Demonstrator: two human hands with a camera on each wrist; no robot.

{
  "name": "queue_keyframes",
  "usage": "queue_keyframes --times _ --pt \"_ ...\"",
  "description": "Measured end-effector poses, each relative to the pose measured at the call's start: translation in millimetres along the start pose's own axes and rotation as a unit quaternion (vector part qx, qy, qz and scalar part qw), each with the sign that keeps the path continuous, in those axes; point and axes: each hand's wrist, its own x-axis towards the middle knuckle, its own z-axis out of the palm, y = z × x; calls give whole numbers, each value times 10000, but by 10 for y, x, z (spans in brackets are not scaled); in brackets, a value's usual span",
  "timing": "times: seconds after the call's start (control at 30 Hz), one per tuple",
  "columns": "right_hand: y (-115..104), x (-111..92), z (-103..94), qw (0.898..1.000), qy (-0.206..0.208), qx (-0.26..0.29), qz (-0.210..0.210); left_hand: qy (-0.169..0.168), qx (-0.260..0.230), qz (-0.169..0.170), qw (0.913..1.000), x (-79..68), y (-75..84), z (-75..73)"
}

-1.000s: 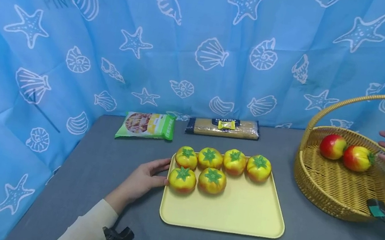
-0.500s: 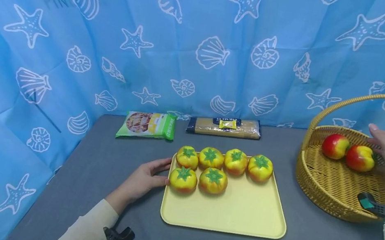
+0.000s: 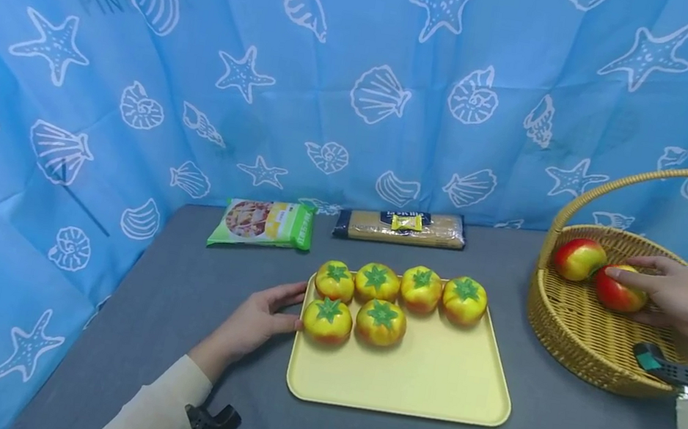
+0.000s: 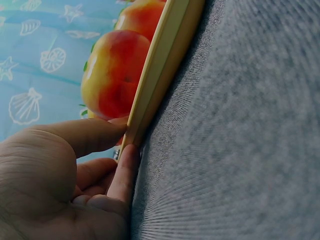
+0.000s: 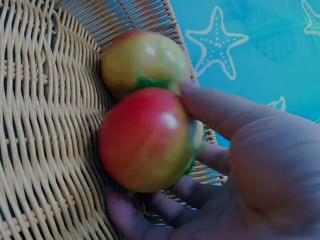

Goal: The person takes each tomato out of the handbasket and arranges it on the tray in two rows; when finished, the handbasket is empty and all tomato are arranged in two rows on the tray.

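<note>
My left hand (image 3: 256, 322) pinches the left rim of a yellow tray (image 3: 426, 382), thumb at the top and a finger against the outer side. On the tray sit several toy persimmons (image 3: 380, 323), yellow on top with green leaf caps and red below. Inside the wicker basket (image 3: 570, 352) at the right, my right hand (image 3: 681, 298) holds a red-and-yellow toy persimmon (image 5: 145, 140), its thumb on one side and fingers curled around the other. Another toy persimmon (image 3: 580, 259) lies against it in the basket; the two touch in the right wrist view.
A green snack packet (image 3: 262, 224) and a pack of spaghetti (image 3: 435, 232) with a small yellow sachet (image 3: 407, 222) on it lie at the back of the grey table. Behind them hangs a blue seashell curtain (image 3: 309, 91). The basket's tall handle (image 3: 657, 174) arches over its opening.
My right hand has moved left and down into the basket and taken hold of the nearer toy persimmon. Both basket fruits have shifted left and turned. The left hand has stayed at the tray.
</note>
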Motion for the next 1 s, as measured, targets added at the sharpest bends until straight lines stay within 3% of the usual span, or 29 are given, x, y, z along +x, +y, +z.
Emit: queue_keyframes --times 0.27,0.53,0.77,1.0 --pt "-18 -31 27 9997 9 -199 -144 12 11 20 10000 8 -8 2" --pt "-111 -43 10 9983 522 -31 -252 -75 31 87 9999 17 -14 -14" --pt "-272 -123 -45 9900 1018 -809 -547 -71 40 90 9999 16 -8 -12" --pt "-520 -261 -16 9858 1122 -864 -897 -69 47 140 9999 10 -11 -17"
